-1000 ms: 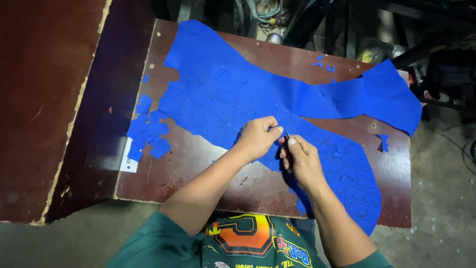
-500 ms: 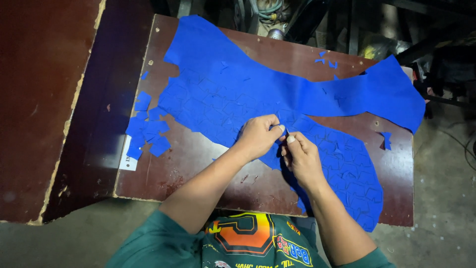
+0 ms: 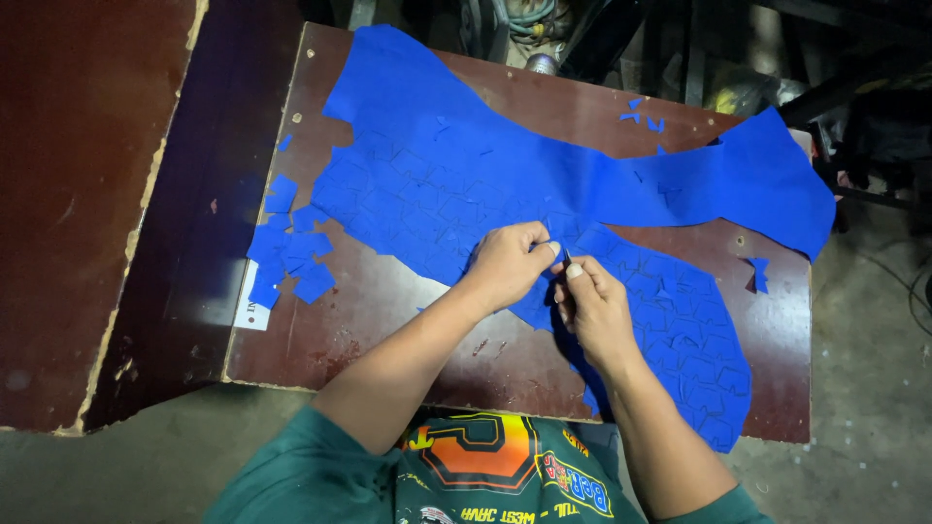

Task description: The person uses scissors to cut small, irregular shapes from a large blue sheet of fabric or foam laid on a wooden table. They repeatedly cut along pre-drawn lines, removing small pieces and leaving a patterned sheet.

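- Blue sheet, scored with cut outlines, lies spread across the brown bench, reaching from its far left corner to its near right edge.
- Left hand rests on the sheet's near edge, its grip pinching a small blue piece against the sheet.
- Right hand, touching the left, pinches the same spot with thumb and fingers.
- Loose blue cutouts lie piled left of the sheet.
- More blue scraps lie beyond the sheet's far edge.

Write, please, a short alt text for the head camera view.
Two bare hands, left hand and right hand, pinch a large blue die-cut sheet on a brown table. Small blue cut pieces lie at the table's left edge.
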